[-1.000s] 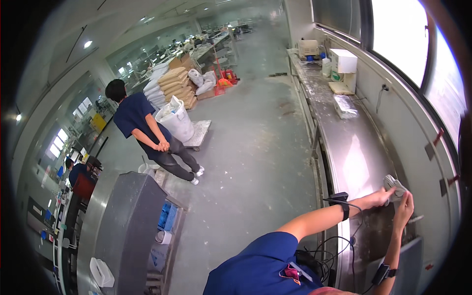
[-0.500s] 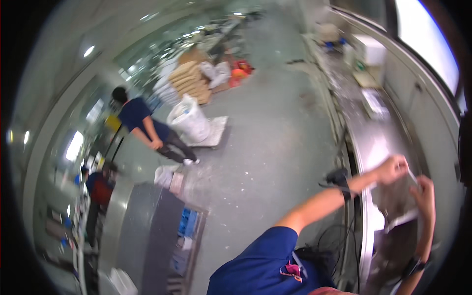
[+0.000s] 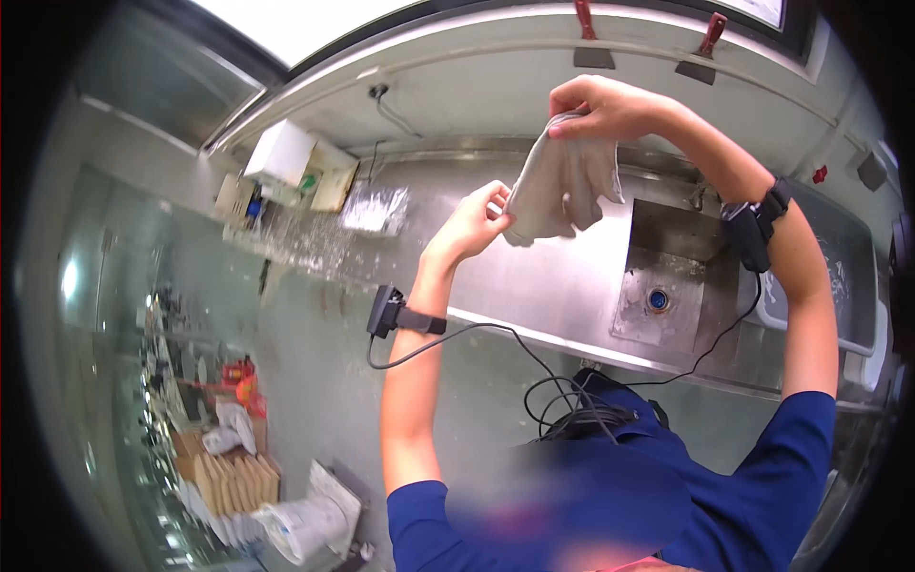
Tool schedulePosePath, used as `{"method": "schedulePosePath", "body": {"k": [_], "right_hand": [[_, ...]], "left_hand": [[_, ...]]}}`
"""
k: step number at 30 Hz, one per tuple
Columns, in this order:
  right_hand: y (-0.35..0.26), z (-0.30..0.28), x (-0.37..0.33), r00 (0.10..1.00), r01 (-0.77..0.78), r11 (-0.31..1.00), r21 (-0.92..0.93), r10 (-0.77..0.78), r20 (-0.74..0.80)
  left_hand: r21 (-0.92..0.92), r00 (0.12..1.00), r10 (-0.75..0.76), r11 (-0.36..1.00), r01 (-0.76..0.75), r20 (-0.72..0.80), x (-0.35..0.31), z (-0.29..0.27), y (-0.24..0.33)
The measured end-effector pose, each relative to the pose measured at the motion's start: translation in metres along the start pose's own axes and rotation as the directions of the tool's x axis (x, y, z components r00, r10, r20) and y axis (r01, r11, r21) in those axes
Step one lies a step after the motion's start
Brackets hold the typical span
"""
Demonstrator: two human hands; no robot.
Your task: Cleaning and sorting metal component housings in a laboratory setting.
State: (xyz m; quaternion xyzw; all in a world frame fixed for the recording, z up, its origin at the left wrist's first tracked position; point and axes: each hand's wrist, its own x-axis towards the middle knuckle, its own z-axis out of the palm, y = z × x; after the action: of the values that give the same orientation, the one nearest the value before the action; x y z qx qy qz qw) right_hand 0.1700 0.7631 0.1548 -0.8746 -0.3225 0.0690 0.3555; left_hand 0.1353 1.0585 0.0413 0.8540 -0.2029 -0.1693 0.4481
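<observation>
A limp, light grey cloth hangs in folds between my two hands, above the stainless steel counter. My right hand pinches its top edge. Lower down, on the cloth's left side, my left hand has its fingers closed on the edge. The cloth's lower right edge hangs free and wavy. Each wrist wears a black strapped device with a cable.
A steel sink with a blue drain lies right of the cloth, beside a grey tub. Two scrapers hang on the wall. A white box stands at the counter's left. Black cables loop near my body.
My view has swung round to face the counter and sink. The pale cloth, stretched between my hands before, now hangs spread out. The co-worker is out of view.
</observation>
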Motion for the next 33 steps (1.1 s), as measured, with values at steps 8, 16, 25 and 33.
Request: {"method": "schedulePosePath", "body": {"k": [8, 16, 25, 33], "right_hand": [[0.171, -0.081, 0.001, 0.946, -0.324, 0.942, -0.09, 0.321, -0.041], [0.258, -0.075, 0.002, 0.633, -0.562, 0.817, 0.132, 0.527, -0.567], [0.396, 0.094, -0.042, 0.644, -0.479, 0.877, -0.036, 0.323, -0.694], [0.4, 0.145, -0.068, 0.595, -0.722, 0.688, -0.065, 0.571, -0.565]], "left_hand": [[0.368, 0.953, -0.02, 0.92, 0.135, -0.301, 0.211, -0.002, -0.02], [0.209, 0.817, 0.298, 0.952, -0.222, -0.493, 0.33, 0.006, -0.043], [0.47, 0.869, 0.416, 0.844, -0.258, -0.27, 0.342, 0.094, -0.178], [0.557, 0.993, 0.113, 0.826, -0.081, -0.023, 0.312, 0.11, -0.172]]}}
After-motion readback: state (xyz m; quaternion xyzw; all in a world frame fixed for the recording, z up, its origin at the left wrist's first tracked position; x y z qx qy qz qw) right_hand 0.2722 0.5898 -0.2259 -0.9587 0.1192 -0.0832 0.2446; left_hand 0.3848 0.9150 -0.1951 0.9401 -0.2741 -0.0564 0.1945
